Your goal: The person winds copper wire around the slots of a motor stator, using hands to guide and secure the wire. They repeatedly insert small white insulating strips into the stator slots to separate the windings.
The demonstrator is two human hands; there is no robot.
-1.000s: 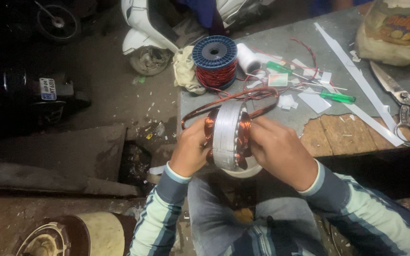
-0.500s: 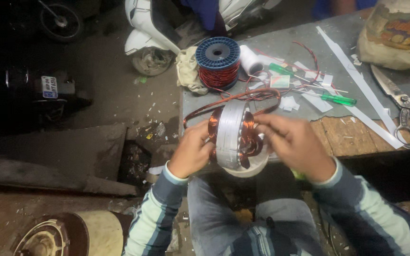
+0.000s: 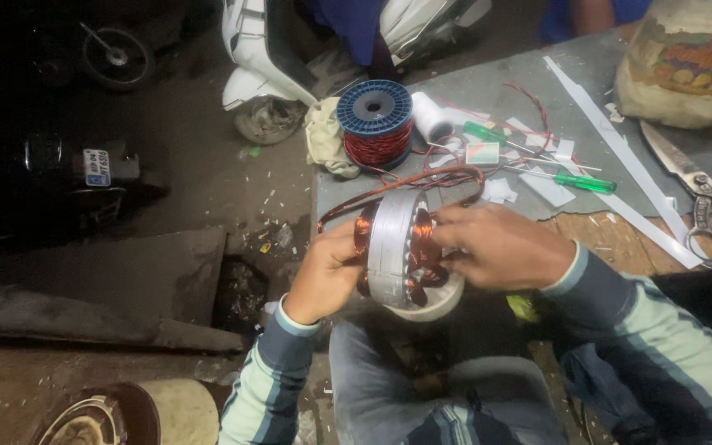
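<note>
Grey-topped wooden workbench [image 3: 488, 91]: blue spool of copper wire [image 3: 375, 122] near left edge; green-handled screwdriver [image 3: 574, 180]; steel scissors [image 3: 692, 191], right.

Wound stator [image 3: 395, 247] between both hands at table [image 3: 603, 239] edge, wire spool [image 3: 375, 124] behind it, scissors [image 3: 694, 198] far right

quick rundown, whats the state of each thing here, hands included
left hand: gripping the stator's left side
right hand: fingers on the stator's right side
stator: held on edge between both hands, copper coils in place
wire spool: upright on the table, partly wound with red wire
scissors: lying flat, blades shut
green screwdriver: lying flat on the table
</note>
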